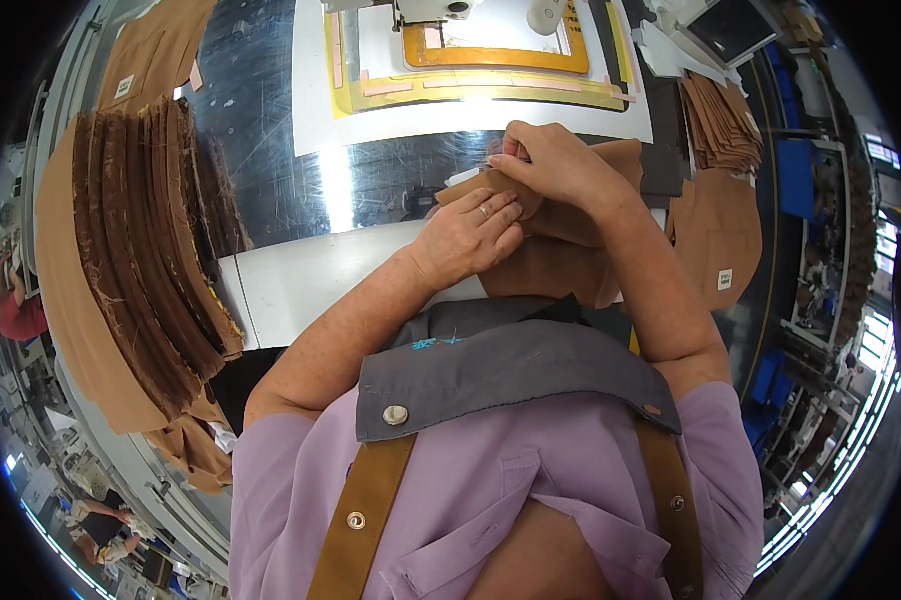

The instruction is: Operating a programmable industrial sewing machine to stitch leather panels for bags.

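Observation:
My left hand (475, 225) lies over a brown fabric piece (545, 275) at the centre, its fingers together and bent against the cloth. Just above and right of it, my right hand (530, 165) pinches at the upper edge of that piece; what lies between thumb and finger is too small to name. Under the hands the cloth is folded, partly hidden by them. A small white object (462, 177) sits beside my left fingertips on the metal table (250, 100).
At the left are thick piles of brown panels (130, 250). A machine head (435, 12) with yellow-edged frames (495, 60) stands at the back. More fabric stacks (715, 125) and a monitor (720, 30) are at the right. Other people (15, 310) work at the far left.

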Tool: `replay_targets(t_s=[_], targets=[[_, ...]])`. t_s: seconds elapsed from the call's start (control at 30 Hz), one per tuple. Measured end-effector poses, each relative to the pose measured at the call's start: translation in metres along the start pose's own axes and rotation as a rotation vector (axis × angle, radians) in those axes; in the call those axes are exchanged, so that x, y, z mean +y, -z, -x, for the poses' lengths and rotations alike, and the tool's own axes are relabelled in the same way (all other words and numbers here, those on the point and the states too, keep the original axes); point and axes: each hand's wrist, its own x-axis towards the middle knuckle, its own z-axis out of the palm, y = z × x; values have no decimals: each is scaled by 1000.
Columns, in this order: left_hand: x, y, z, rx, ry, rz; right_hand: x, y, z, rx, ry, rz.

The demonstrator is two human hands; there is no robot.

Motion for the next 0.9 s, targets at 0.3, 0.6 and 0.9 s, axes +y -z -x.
replay_targets(t_s=[0.3,0.6,0.9], targets=[[2,-4,1,31,-23,-29,5,-9,0,-8,58,-23],[-18,7,-15,2,600,122,31,19,39,380,-107,-228],[-62,42,13,207,960,-114,161,10,90,792,-253,131]])
